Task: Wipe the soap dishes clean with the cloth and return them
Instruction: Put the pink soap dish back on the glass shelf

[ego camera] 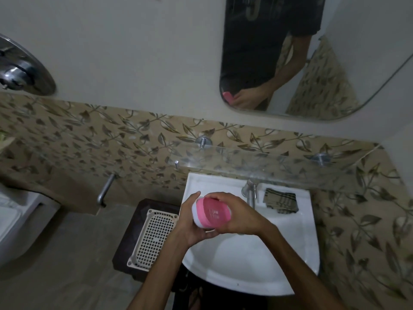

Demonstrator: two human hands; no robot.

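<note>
Soap dish [211,211] — pink inside, white outside — sits between both hands above the rear left part of the white basin [245,265]. The left hand [190,222] cups its white underside, fingers curled up around the left end, thumb near the top. The right hand [234,214] closes over the right end, fingers wrapped across the upper rim and the palm against the side. Both hold it firmly; the dish tilts so its pink hollow faces up toward the camera.

Just behind the right hand stands the chrome tap [250,193], close to the knuckles. To the right of the tap, on the basin's back ledge, the folded checked cloth [280,202] lies apart from both hands. Over the ledge runs a glass shelf [268,162] on metal pegs — little room between it and the tap. Left of the basin, a cream perforated basket [154,238] rests on a dark stool [129,249], its near edge beside the left wrist. Below the hands the basin bowl lies open. A mirror [290,63] hangs above the shelf.
</note>
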